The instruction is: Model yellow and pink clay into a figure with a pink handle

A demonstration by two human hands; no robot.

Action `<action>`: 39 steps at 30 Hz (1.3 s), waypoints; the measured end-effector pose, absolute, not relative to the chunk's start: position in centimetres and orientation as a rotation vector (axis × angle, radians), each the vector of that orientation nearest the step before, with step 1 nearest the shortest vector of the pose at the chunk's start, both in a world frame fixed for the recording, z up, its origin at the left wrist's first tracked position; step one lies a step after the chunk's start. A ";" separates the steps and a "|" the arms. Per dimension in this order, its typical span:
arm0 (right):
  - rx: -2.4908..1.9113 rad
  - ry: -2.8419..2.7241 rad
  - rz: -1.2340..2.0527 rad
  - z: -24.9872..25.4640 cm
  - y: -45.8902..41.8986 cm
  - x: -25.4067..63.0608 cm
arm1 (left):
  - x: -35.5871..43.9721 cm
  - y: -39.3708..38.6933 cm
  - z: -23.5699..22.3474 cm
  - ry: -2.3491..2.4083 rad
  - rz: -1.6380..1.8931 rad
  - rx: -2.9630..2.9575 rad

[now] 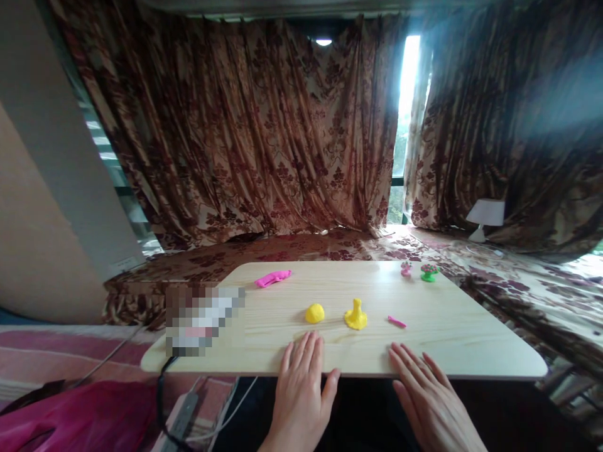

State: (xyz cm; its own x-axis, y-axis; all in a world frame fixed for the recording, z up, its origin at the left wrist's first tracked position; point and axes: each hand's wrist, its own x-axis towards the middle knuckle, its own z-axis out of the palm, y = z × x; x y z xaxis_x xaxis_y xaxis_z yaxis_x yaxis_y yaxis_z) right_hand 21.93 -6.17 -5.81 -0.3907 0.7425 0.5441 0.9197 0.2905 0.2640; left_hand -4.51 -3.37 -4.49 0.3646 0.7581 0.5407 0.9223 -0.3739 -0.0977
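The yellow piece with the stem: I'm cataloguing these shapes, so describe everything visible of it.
The yellow piece looks like modelling clay. A short stem rises from a flat, spread base with an uneven, wavy edge. It stands upright on the pale table, between a yellow lump and a small pink strip. Neither the left hand nor the right hand touches it.

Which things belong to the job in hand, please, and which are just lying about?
Probably the job's: yellow lump, yellow stemmed piece, thin pink stick; perhaps the long pink piece, pink ornament and green ornament.

Probably just lying about: white lamp, power strip, magenta fabric.
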 end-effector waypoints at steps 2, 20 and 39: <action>-1.540 -2.250 -0.726 -5.2 -5.7 21.2 | -4.5 -3.4 -4.4 -1.460 -0.586 -2.250; -1.546 -2.157 -0.693 -4.9 -5.3 21.8 | -4.6 -3.5 -4.5 -1.443 -0.557 -2.276; -1.580 -2.193 -0.775 -5.5 -6.6 24.5 | -4.4 -3.7 -4.4 -1.481 -0.587 -2.276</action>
State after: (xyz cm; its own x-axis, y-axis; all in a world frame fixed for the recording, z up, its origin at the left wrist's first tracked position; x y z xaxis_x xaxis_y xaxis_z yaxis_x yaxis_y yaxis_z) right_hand 24.54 -6.57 -5.53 -0.3316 0.7634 0.5543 0.9422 0.2378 0.2362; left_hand -4.39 -3.67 -4.35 0.3637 0.7699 0.5244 0.9201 -0.3847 -0.0735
